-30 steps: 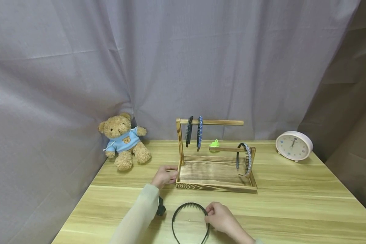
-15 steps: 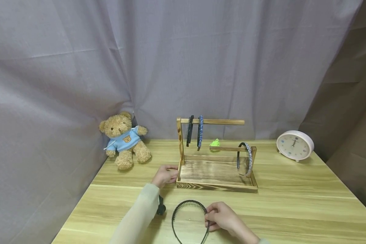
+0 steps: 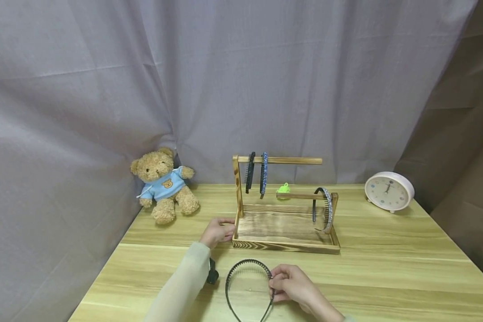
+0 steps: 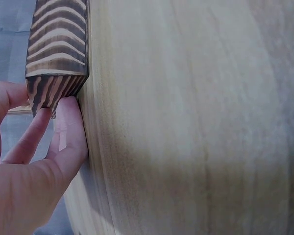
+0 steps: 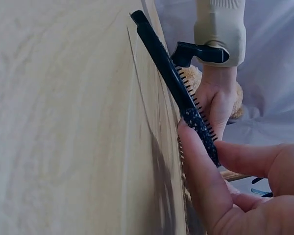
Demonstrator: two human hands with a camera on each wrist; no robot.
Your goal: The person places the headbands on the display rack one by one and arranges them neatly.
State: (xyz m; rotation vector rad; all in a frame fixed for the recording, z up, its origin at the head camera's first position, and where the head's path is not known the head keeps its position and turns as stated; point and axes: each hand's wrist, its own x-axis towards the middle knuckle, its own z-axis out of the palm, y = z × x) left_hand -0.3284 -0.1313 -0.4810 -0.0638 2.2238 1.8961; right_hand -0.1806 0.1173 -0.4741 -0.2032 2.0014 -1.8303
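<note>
My right hand (image 3: 295, 286) pinches a black toothed headband (image 3: 229, 281) by the right side of its curve, over the front of the table. The right wrist view shows the headband (image 5: 169, 68) edge-on, thumb and finger on its speckled part. My left hand (image 3: 217, 232) holds the left end of a wooden headband rack (image 3: 290, 247); the left wrist view has fingertips against the striped wooden corner (image 4: 54, 90). On the upper bar hang a black headband (image 3: 249, 174) and a blue glittery one (image 3: 264, 174). A silvery glitter headband (image 3: 327, 210) hangs on the lower bar.
A teddy bear (image 3: 163, 185) in a blue shirt sits at the left back. A white clock (image 3: 389, 191) stands at the right back. Behind the rack lies a small bright green object (image 3: 283, 190). Grey curtain (image 3: 241, 89) closes off the back.
My right hand has raised the black headband slightly, shifting it a little away from the front edge. The left hand stays at the rack's end.
</note>
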